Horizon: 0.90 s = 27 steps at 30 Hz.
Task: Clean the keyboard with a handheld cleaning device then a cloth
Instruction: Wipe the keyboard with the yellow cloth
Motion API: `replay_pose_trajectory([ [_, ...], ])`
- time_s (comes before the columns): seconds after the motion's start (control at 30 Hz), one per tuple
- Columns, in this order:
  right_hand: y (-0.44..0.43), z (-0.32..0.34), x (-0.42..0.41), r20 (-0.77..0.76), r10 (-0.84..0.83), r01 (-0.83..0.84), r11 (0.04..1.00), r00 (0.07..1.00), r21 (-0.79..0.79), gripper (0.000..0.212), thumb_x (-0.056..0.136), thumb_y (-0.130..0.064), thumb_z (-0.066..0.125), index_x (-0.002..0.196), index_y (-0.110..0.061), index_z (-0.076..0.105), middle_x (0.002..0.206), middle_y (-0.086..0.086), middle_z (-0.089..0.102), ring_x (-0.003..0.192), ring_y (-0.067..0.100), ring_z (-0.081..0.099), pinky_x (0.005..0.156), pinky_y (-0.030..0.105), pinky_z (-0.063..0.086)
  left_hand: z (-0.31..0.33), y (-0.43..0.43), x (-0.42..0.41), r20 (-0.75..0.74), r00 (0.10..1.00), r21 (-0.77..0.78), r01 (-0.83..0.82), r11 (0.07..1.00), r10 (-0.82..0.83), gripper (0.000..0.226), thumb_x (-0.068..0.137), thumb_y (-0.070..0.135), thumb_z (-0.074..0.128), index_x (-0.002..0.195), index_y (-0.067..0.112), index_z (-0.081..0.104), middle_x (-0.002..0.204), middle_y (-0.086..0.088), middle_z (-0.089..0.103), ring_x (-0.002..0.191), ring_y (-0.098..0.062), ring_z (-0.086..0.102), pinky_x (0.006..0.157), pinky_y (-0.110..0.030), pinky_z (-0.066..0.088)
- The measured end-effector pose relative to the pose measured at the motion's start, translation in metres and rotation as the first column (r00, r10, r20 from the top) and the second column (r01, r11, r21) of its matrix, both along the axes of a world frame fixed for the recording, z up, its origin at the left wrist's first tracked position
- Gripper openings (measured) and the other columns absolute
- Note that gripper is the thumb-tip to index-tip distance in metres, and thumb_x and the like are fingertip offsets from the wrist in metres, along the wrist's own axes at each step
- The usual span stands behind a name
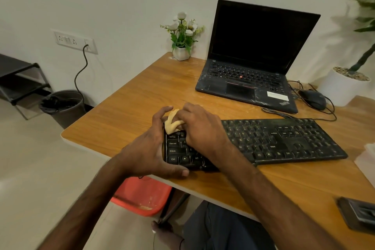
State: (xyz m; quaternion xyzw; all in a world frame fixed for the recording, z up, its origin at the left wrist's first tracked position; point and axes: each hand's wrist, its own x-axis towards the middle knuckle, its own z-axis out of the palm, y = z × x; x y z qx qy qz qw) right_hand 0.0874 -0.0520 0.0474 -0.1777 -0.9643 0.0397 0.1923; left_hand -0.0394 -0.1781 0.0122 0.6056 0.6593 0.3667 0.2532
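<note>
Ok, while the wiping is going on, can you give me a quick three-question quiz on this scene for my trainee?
1. True or false: the right hand holds a yellow cloth against the left end of the keyboard.
2. Pick one. The left hand: A) holds nothing; B) has its grip on the keyboard's left edge; C) holds the cloth.
3. Short answer: is the laptop behind the keyboard open or closed?

Key: 1 true; 2 B; 3 open, with a dark screen.
</note>
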Motion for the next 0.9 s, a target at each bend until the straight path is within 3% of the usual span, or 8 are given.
replay_pose_trajectory([
  [0.1,-0.008,0.0,-0.003,0.017,0.035,-0.035,0.999,0.999,-0.018,0.027,0.092,-0.017,0.062,0.118,-0.023,0.061,0.11,-0.005,0.051,0.098,0.011,0.048,0.077,0.032,0.047,-0.002,0.0,-0.001,0.014,1.0,-0.01,-0.012,1.0,0.012,0.147,0.052,0.05,0.097,0.144,0.057,-0.017,0.134,0.043,0.028,0.115,0.005,0.058,0.096,-0.023,0.054],
  [0.17,-0.01,0.0,0.0,0.025,0.151,-0.15,0.987,0.988,-0.049,0.023,0.092,-0.017,0.062,0.115,-0.022,0.067,0.108,-0.004,0.056,0.094,0.014,0.053,0.073,0.031,0.046,-0.003,0.0,-0.002,0.018,1.0,-0.019,-0.011,1.0,0.011,0.148,0.053,0.046,0.098,0.143,0.058,-0.019,0.132,0.034,0.036,0.111,0.009,0.06,0.094,-0.023,0.055],
  [0.27,0.002,0.002,0.002,0.065,0.179,-0.181,0.983,0.982,0.026,0.024,0.092,-0.019,0.064,0.114,-0.027,0.068,0.108,-0.004,0.057,0.095,0.014,0.053,0.068,0.033,0.048,-0.003,0.001,-0.002,0.041,0.999,-0.024,-0.021,0.999,0.022,0.145,0.054,0.043,0.099,0.138,0.065,-0.017,0.135,0.021,0.045,0.11,-0.001,0.065,0.092,-0.027,0.057],
  [0.37,0.024,0.004,0.003,0.065,0.082,-0.089,0.989,0.994,0.114,0.027,0.091,-0.024,0.066,0.118,-0.031,0.066,0.106,-0.004,0.055,0.096,0.012,0.051,0.067,0.028,0.041,-0.003,0.001,-0.002,0.01,1.0,-0.017,-0.026,1.0,0.026,0.143,0.053,0.049,0.097,0.142,0.058,-0.015,0.141,0.032,0.03,0.118,0.005,0.056,0.098,-0.019,0.05],
  [0.47,0.036,0.006,0.017,0.032,-0.035,0.035,0.999,0.999,-0.006,0.027,0.094,-0.026,0.062,0.121,-0.027,0.065,0.108,-0.006,0.056,0.097,0.01,0.052,0.078,0.028,0.046,-0.004,0.001,-0.002,-0.03,0.999,-0.01,-0.02,1.0,0.019,0.141,0.056,0.052,0.094,0.147,0.049,-0.014,0.139,0.038,0.024,0.121,0.017,0.045,0.099,-0.007,0.041],
  [0.57,0.019,0.007,0.039,0.068,0.084,-0.077,0.993,0.994,-0.09,0.022,0.094,-0.024,0.061,0.115,-0.027,0.067,0.112,-0.008,0.057,0.101,0.008,0.052,0.087,0.03,0.048,-0.006,0.003,-0.003,-0.048,0.999,-0.009,-0.016,1.0,0.016,0.138,0.058,0.054,0.093,0.15,0.044,-0.011,0.135,0.038,0.027,0.116,0.013,0.049,0.093,-0.008,0.045],
  [0.7,-0.009,0.006,0.055,0.132,0.278,-0.26,0.956,0.952,-0.136,0.024,0.088,-0.019,0.056,0.11,-0.026,0.065,0.114,-0.009,0.057,0.101,0.004,0.05,0.075,0.017,0.044,-0.007,0.003,-0.001,-0.086,0.996,0.009,-0.02,1.0,0.021,0.133,0.059,0.056,0.091,0.146,0.05,-0.009,0.133,0.031,0.035,0.111,0.009,0.053,0.088,-0.013,0.049],
  [0.9,0.037,0.008,0.036,0.108,0.044,-0.047,0.999,0.993,0.018,0.019,0.093,-0.017,0.061,0.11,-0.023,0.063,0.111,-0.006,0.056,0.098,0.008,0.05,0.075,0.022,0.044,-0.006,0.001,0.0,-0.066,0.997,-0.039,-0.045,0.998,0.042,0.13,0.057,0.049,0.095,0.144,0.049,-0.002,0.132,0.03,0.035,0.115,0.007,0.053,0.098,-0.018,0.05],
])
